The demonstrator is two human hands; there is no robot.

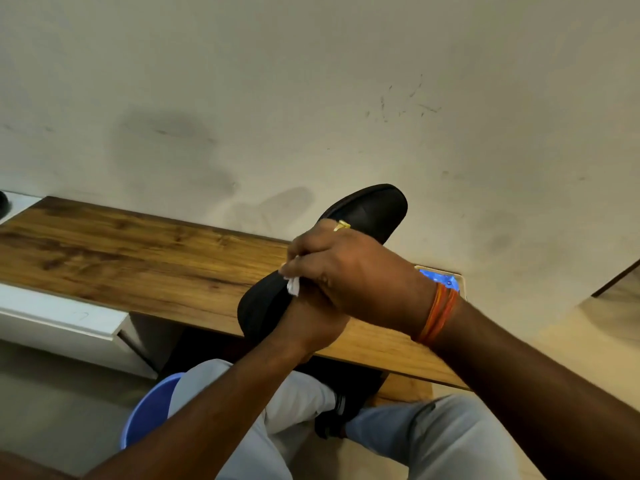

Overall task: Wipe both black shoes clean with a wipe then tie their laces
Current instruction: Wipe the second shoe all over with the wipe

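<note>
Hands share work: left grip (311, 320) clasps black shoe (367, 216), right grip (353, 271) pinches wipe (293, 285).

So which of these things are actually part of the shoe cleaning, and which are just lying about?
Part of the job:
black shoe, held up over the desk
white wipe, pinched against the shoe
left hand and right hand, both on the shoe

Just lying about:
wooden desk
phone with lit screen
blue bucket on the floor
</note>
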